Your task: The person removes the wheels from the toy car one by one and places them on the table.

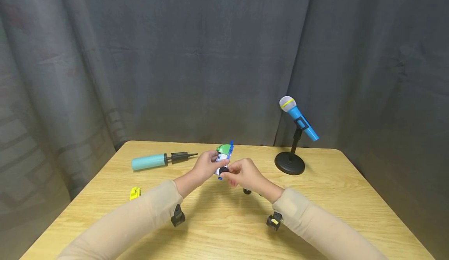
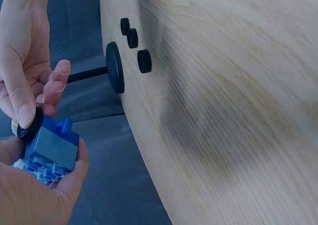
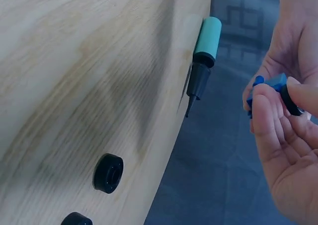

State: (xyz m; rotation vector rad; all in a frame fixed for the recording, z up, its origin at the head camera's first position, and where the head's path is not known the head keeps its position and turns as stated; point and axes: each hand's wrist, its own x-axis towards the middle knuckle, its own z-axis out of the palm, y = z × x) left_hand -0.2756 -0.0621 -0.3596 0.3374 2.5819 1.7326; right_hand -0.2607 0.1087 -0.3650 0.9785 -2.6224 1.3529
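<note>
My left hand (image 1: 205, 165) grips a toy vehicle built of blocks (image 2: 53, 146), blue and white with a green piece (image 1: 224, 149) on top, held up above the table. At the side of the vehicle, my right hand (image 1: 245, 175) pinches a black toy wheel (image 2: 31, 125) between thumb and fingers, right against the blue body. In the right wrist view the same wheel shows edge-on under the thumb, and the fingers hide much of the vehicle. Several loose black wheels (image 2: 144, 61) lie on the table beyond the right hand.
A teal hand pump (image 1: 150, 162) lies at the back left of the wooden table (image 1: 217, 229). Nearer, on the left, is a small yellow piece (image 1: 135, 193). A blue toy microphone (image 1: 301, 119) leans on a black round-based stand (image 1: 289, 163) at the back right.
</note>
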